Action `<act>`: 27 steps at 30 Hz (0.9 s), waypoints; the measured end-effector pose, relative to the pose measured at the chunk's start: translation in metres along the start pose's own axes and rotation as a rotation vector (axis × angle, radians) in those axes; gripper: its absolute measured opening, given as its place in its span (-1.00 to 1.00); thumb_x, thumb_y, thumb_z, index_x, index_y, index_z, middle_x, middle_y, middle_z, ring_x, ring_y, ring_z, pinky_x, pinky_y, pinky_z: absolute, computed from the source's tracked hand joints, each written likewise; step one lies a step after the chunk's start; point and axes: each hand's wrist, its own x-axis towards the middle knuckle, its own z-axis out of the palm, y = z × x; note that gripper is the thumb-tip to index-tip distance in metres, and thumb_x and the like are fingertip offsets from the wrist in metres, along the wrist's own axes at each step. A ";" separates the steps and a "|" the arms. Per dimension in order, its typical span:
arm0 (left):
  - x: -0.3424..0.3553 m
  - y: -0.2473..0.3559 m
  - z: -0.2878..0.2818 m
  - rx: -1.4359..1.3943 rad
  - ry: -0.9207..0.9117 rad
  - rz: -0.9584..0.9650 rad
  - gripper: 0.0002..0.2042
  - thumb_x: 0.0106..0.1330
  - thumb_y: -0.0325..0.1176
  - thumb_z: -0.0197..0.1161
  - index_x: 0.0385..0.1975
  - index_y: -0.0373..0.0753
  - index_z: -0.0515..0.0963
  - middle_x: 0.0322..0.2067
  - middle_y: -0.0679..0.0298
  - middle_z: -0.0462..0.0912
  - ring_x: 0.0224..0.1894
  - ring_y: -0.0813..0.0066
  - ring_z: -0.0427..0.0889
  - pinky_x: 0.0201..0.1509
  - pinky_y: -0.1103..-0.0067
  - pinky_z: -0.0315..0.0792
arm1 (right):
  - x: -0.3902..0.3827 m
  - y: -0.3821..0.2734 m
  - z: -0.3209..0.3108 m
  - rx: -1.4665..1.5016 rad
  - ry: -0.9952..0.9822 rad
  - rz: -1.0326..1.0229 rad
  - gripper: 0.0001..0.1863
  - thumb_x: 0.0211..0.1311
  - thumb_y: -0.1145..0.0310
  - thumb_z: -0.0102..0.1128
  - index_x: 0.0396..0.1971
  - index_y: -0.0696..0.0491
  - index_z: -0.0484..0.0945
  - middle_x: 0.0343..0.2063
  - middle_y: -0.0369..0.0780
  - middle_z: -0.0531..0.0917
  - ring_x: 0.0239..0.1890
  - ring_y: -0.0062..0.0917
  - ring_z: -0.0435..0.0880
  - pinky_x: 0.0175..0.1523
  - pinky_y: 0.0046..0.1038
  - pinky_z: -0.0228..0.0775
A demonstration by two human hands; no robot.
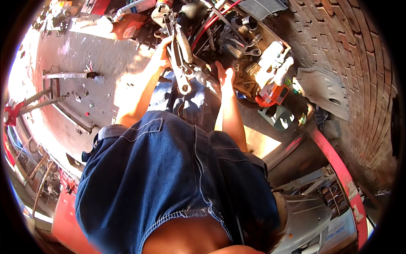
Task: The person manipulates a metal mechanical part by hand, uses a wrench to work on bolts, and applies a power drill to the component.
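Note:
My left hand (162, 54) is closed around a bundle of long metal wrenches (177, 55). A ring end (185, 88) points down toward my lap, and the other ends reach up over the tool pile. My right hand (225, 75) is at the near edge of the pile, thumb apart from the other fingers. Deep shadow covers its fingertips, and I make out nothing held there. Just beyond it lie loose wrenches (251, 52) and other dark metal tools. A red bar (211, 21) slants across the heap.
A red-orange jug (129, 26) lies at the far left of the pile. To the right are an orange-red container (272, 94), a pale plastic panel (323, 91) and a brick wall (351, 46). A metal stand (69, 75) is on the floor at left.

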 end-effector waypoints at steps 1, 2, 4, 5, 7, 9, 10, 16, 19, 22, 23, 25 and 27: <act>0.001 -0.001 -0.010 0.029 -0.029 0.048 -0.57 0.25 -0.12 0.15 0.01 -0.30 0.46 -0.18 0.06 0.63 -0.16 0.27 0.65 -0.06 0.35 0.57 | -0.010 -0.003 -0.005 -0.028 0.044 0.036 -0.72 0.03 0.32 0.38 -0.37 0.24 0.61 -0.44 -0.20 0.70 -0.48 -0.44 0.64 -0.26 -0.39 0.51; 0.003 -0.001 -0.019 0.017 -0.017 0.052 -0.56 0.25 -0.12 0.15 0.01 -0.30 0.46 -0.17 0.07 0.63 -0.16 0.27 0.65 -0.06 0.35 0.57 | -0.016 -0.003 -0.012 -0.057 0.086 0.079 -0.71 0.03 0.31 0.38 -0.39 0.24 0.60 -0.45 -0.19 0.69 -0.48 -0.43 0.64 -0.27 -0.39 0.51; 0.006 0.002 -0.035 -0.002 -0.061 0.009 -0.54 0.24 -0.11 0.16 0.02 -0.30 0.45 -0.17 0.07 0.63 -0.15 0.27 0.65 -0.05 0.33 0.57 | -0.026 -0.001 -0.033 -0.119 0.175 0.171 -0.69 0.03 0.28 0.40 -0.43 0.24 0.58 -0.48 -0.18 0.68 -0.50 -0.42 0.63 -0.29 -0.37 0.50; 0.007 0.002 -0.028 0.002 -0.065 0.008 -0.54 0.23 -0.10 0.16 0.02 -0.30 0.46 -0.16 0.07 0.63 -0.15 0.27 0.65 -0.04 0.33 0.56 | -0.028 0.002 -0.048 -0.149 0.233 0.219 -0.68 0.03 0.27 0.40 -0.45 0.24 0.58 -0.49 -0.17 0.68 -0.51 -0.41 0.63 -0.30 -0.37 0.49; 0.006 -0.004 -0.006 -0.033 0.005 -0.030 -0.79 0.24 -0.24 0.21 -0.26 -0.21 0.63 -0.33 0.23 0.71 -0.28 0.35 0.69 -0.10 0.39 0.58 | -0.029 0.009 -0.081 -0.328 0.352 0.135 -0.64 0.02 0.22 0.42 -0.51 0.24 0.55 -0.54 -0.15 0.66 -0.53 -0.40 0.62 -0.32 -0.34 0.48; 0.005 0.001 -0.034 0.000 -0.220 0.049 -0.65 0.20 -0.28 0.28 -0.03 -0.23 0.52 -0.16 0.20 0.66 -0.11 0.36 0.65 0.05 0.40 0.52 | -0.023 0.020 -0.104 -0.757 0.422 -0.316 -0.55 -0.01 0.13 0.45 -0.62 0.23 0.49 -0.62 -0.09 0.62 -0.55 -0.37 0.60 -0.34 -0.28 0.44; 0.012 -0.002 -0.040 0.043 -0.262 0.071 -0.53 0.13 -0.26 0.35 0.04 -0.24 0.45 -0.06 0.20 0.60 -0.02 0.36 0.59 0.12 0.40 0.47 | -0.025 0.013 -0.109 -0.811 0.414 -0.263 -0.46 -0.01 0.03 0.43 -0.67 0.26 0.45 -0.68 -0.04 0.58 -0.58 -0.35 0.58 -0.36 -0.26 0.40; 0.010 0.001 -0.023 0.023 -0.078 -0.009 -0.56 0.13 -0.25 0.34 0.01 -0.23 0.48 -0.09 0.20 0.61 -0.01 0.38 0.58 0.12 0.39 0.46 | -0.054 -0.052 -0.102 -1.007 0.331 0.013 -0.51 -0.03 -0.03 0.38 -0.55 0.18 0.54 -0.54 -0.04 0.65 -0.39 -0.09 0.64 -0.27 -0.18 0.41; 0.008 0.001 -0.019 0.027 -0.059 -0.014 -0.58 0.13 -0.24 0.33 -0.01 -0.22 0.50 -0.10 0.20 0.61 -0.01 0.39 0.58 0.12 0.38 0.46 | -0.056 -0.050 -0.099 -0.989 0.379 0.029 -0.55 0.02 0.00 0.35 -0.49 0.15 0.56 -0.50 -0.08 0.66 -0.36 -0.12 0.64 -0.24 -0.19 0.42; 0.012 0.001 -0.017 0.027 -0.060 -0.038 -0.59 0.13 -0.23 0.33 -0.03 -0.22 0.51 -0.11 0.20 0.61 0.00 0.40 0.57 0.13 0.38 0.45 | -0.057 -0.036 -0.102 -0.939 0.433 0.026 -0.56 0.03 0.01 0.34 -0.42 0.15 0.57 -0.44 -0.08 0.67 -0.33 -0.15 0.64 -0.20 -0.20 0.43; 0.009 0.002 -0.013 0.027 -0.059 -0.039 -0.60 0.13 -0.23 0.32 -0.03 -0.22 0.52 -0.12 0.20 0.62 0.00 0.41 0.57 0.13 0.38 0.45 | -0.058 -0.034 -0.101 -0.928 0.439 0.018 -0.57 0.03 0.04 0.34 -0.38 0.16 0.58 -0.41 -0.08 0.67 -0.31 -0.16 0.65 -0.18 -0.21 0.43; 0.003 0.000 -0.005 0.045 -0.010 -0.001 -0.80 0.26 -0.28 0.18 -0.19 -0.18 0.60 -0.28 0.23 0.67 -0.16 0.45 0.64 -0.01 0.41 0.52 | -0.059 -0.030 -0.102 -0.905 0.449 -0.011 -0.57 0.04 0.07 0.34 -0.33 0.17 0.58 -0.37 -0.07 0.68 -0.26 -0.18 0.65 -0.14 -0.22 0.43; 0.003 0.001 0.000 0.051 0.004 0.027 -0.79 0.25 -0.28 0.18 -0.18 -0.18 0.59 -0.28 0.23 0.67 -0.16 0.45 0.64 -0.02 0.41 0.52 | -0.060 -0.028 -0.102 -0.879 0.455 -0.055 -0.56 0.05 0.09 0.34 -0.29 0.19 0.57 -0.33 -0.07 0.68 -0.22 -0.18 0.64 -0.11 -0.24 0.43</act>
